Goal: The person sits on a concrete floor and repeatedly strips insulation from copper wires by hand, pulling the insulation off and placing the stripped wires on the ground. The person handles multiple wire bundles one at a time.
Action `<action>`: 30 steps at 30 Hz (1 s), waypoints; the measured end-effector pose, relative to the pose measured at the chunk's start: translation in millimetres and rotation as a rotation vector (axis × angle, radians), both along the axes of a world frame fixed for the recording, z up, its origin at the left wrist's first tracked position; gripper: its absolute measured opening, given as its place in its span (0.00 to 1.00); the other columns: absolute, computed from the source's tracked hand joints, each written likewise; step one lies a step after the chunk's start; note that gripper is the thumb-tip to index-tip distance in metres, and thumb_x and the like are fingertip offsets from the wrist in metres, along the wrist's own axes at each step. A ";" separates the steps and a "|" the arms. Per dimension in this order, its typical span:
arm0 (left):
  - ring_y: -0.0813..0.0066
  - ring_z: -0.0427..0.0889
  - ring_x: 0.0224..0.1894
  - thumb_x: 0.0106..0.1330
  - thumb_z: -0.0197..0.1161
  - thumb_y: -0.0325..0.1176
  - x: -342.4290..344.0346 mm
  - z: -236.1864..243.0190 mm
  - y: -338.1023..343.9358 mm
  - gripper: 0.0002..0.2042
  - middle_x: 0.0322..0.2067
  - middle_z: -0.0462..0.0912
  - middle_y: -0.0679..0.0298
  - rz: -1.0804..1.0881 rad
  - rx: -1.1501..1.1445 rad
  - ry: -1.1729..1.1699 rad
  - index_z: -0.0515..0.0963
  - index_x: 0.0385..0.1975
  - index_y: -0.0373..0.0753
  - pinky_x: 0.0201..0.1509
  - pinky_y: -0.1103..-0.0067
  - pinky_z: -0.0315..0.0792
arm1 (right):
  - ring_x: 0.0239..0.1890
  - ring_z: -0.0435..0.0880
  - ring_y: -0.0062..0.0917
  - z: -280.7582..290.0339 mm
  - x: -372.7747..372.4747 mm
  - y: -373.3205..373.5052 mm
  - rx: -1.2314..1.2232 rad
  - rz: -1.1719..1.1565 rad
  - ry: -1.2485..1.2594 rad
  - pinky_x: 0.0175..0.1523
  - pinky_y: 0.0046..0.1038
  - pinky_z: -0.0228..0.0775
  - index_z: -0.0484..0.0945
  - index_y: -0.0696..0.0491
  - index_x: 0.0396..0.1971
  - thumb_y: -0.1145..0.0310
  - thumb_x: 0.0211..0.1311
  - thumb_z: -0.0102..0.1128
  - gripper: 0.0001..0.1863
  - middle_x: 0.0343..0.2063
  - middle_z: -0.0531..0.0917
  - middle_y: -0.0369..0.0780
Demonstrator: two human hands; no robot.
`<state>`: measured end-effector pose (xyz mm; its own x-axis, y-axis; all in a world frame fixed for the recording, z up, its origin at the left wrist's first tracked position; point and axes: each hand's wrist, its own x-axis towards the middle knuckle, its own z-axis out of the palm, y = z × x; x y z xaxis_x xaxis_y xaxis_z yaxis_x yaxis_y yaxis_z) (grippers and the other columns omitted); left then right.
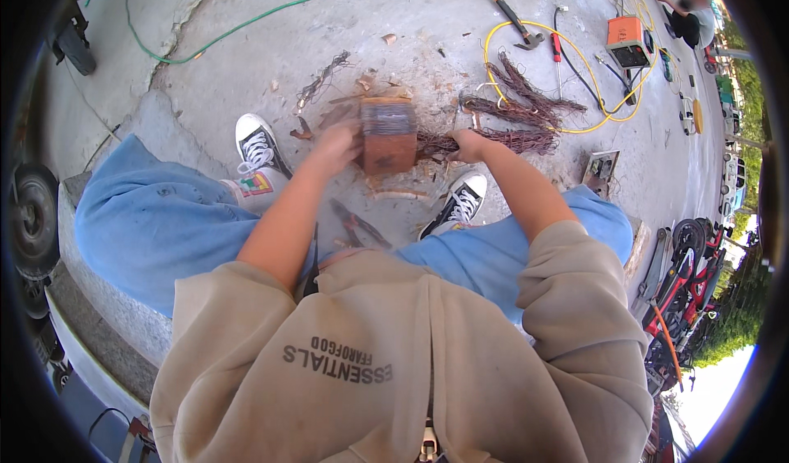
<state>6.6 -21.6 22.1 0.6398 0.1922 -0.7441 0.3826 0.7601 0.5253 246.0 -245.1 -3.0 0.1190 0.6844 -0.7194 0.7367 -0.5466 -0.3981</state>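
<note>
While the person sits with knees spread in blue trousers (148, 216), a dark, long-handled, plier-like tool (355, 223) lies blurred on the ground just ahead. Slightly beyond and between two black-and-white canvas sneakers (462, 204) stands a rust-brown, box-shaped block (389, 152), with a dark grey band across its upper part. The left hand (335, 148) meets the block's left side; blur hides its fingers, so whether it grips cannot be told. The right hand (468, 145) is closed around a bundle of thin, dark reddish-brown strands (526, 141) beside the block's right side. Farther out lie a claw hammer with a dark handle (514, 19), a red-handled screwdriver (556, 48) and a looped yellow cable (486, 52), near an orange, box-shaped unit (622, 31). At upper left, a thin green hose (304, 1) crosses the grey concrete floor (246, 60); at far upper right, another person (705, 19) crouches.
</note>
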 end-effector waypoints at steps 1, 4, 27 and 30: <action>0.63 0.70 0.59 0.74 0.35 0.30 0.3 -4.1 -0.1 0.20 0.59 0.71 0.57 0.021 -0.020 0.007 0.65 0.61 0.35 0.65 0.69 0.63 | 0.50 0.79 0.43 -0.5 -3.2 6.3 0.010 0.036 -0.051 0.56 0.36 0.70 0.74 0.57 0.48 0.63 0.50 0.70 0.26 0.44 0.82 0.51; 0.66 0.72 0.57 0.73 0.41 0.32 2.0 -8.0 -1.9 0.17 0.56 0.74 0.60 0.061 -0.063 0.034 0.70 0.57 0.37 0.64 0.69 0.62 | 0.48 0.79 0.45 1.4 -3.2 22.8 0.079 0.202 -0.197 0.53 0.41 0.70 0.74 0.57 0.42 0.65 0.51 0.68 0.20 0.39 0.82 0.50; 0.69 0.74 0.57 0.63 0.44 0.17 -13.6 -17.1 12.6 0.20 0.55 0.75 0.58 -0.045 -0.057 -0.049 0.70 0.56 0.34 0.64 0.73 0.69 | 0.43 0.82 0.30 -3.4 -4.0 53.1 0.577 0.023 -0.321 0.51 0.29 0.74 0.78 0.55 0.48 0.57 0.42 0.76 0.31 0.39 0.83 0.42; 0.68 0.74 0.56 0.63 0.47 0.18 -20.8 -25.7 17.8 0.18 0.53 0.75 0.60 0.056 -0.075 -0.020 0.72 0.53 0.35 0.63 0.72 0.70 | 0.37 0.84 0.30 21.5 -5.0 61.5 0.080 -0.161 0.096 0.46 0.29 0.74 0.81 0.55 0.44 0.56 0.48 0.72 0.25 0.34 0.85 0.43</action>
<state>-14.2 -3.8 -3.7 0.6442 0.1718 -0.7453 0.3289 0.8175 0.4728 241.0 -183.5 18.5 0.1653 0.7173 -0.6769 0.5988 -0.6184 -0.5090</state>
